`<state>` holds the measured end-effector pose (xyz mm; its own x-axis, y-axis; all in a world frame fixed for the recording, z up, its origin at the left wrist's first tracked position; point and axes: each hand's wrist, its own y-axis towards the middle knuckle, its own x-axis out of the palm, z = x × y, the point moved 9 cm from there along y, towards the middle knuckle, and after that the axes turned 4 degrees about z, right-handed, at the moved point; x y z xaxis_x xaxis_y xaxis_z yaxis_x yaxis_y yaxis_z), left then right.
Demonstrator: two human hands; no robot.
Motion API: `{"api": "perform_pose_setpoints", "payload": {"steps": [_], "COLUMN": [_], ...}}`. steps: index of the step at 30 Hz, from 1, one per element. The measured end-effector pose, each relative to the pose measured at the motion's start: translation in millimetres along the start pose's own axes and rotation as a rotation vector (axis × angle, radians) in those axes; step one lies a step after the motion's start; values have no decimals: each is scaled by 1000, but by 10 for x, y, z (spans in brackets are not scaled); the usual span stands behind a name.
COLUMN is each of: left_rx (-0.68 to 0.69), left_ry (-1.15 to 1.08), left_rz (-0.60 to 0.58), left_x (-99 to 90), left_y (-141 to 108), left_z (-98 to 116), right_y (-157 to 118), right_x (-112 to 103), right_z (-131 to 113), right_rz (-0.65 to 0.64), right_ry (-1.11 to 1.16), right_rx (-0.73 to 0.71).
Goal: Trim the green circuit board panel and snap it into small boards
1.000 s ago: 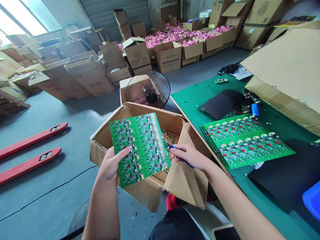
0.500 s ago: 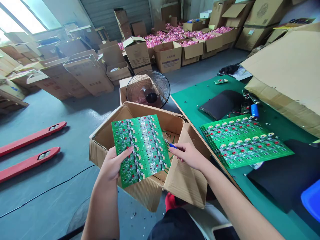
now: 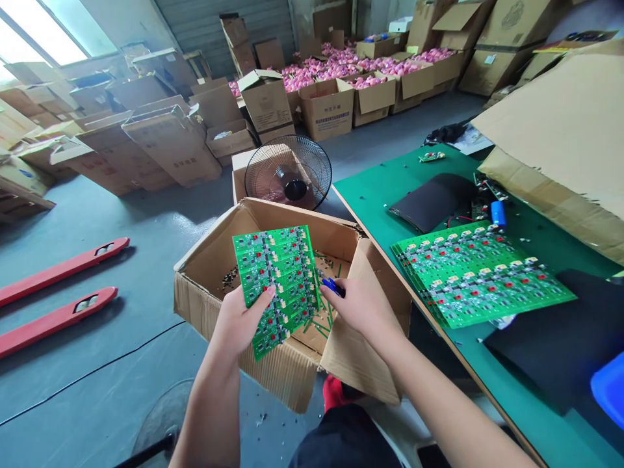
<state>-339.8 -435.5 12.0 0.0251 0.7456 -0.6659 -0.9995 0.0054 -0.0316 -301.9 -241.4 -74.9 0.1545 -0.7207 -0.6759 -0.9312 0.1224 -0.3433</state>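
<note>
A green circuit board panel (image 3: 295, 286) with rows of small parts is held tilted over an open cardboard box (image 3: 205, 305). My left hand (image 3: 244, 315) grips it by the left edge, thumb on its face. My right hand (image 3: 358, 302) is closed around a blue-handled tool (image 3: 333, 286), whose tip is at the panel's right edge. Thin green strips (image 3: 319, 322) and small dark bits (image 3: 229, 279) lie inside the box.
On the green table (image 3: 370, 188) at right are stacked green panels (image 3: 482, 279), black sheets (image 3: 433, 201) and a blue cylinder (image 3: 498, 213). A fan (image 3: 295, 188) stands behind the box; red pallet forks (image 3: 58, 266) are at left.
The panel has turned and moved slightly right in my left hand, showing more of the box's inside. My right hand has shifted a little, and more of the tool's blue handles shows.
</note>
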Motion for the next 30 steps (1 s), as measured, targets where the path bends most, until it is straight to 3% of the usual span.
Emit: {"api": "perform_pose_setpoints", "payload": {"steps": [5, 11, 15, 18, 22, 25, 28, 30], "left_rx": [-6, -50, -136, -132, -87, -129, -177, -216], "left_ry": [53, 0, -126, -127, -5, -169, -297, -335], "left_rz": [-9, -100, -117, -127, 36, 90, 32, -18], "left_x": [-21, -35, -31, -44, -278, -370, -311, -247], "left_y": [9, 84, 113, 141, 226, 256, 237, 200], "left_z": [2, -95, -148, -180, -320, -465, -495, -468], "right_y": [-35, -25, -23, -29, 46, 123, 147, 151], "right_x": [1, -75, -45, -88, -239, -288, -179, -152], "right_z": [-23, -16, -49, -24, 187, 305, 254, 219], "right_rz": [-23, -37, -144, -137, -44, -10, -46, 13], "right_ry": [-29, -153, 9, 20, 70, 197, 2, -190], "right_rx": [6, -27, -38, -40, -16, -15, -62, -58]}}
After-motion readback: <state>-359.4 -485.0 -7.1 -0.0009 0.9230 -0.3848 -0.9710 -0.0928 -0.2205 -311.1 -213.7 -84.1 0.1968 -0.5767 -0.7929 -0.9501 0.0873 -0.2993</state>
